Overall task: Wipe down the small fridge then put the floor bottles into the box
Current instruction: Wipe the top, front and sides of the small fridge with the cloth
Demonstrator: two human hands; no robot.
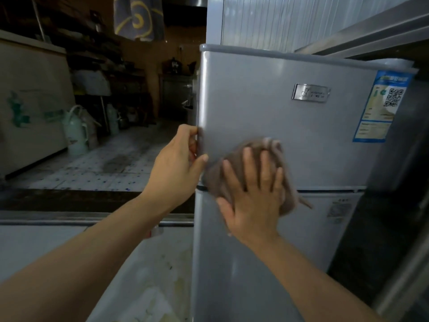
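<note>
Currently the right hand (253,194), fingers spread flat, presses a brown cloth (234,166) against the fridge (267,117) door near its lower left corner, while the left hand (178,163) curls round the door's left edge, probably to steady it against the wiping pressure. High on the door sit a metal badge (310,92) and, at its right edge, a blue label (383,105) with a QR code; neither text is legible. No floor bottles or box can be identified.
</note>
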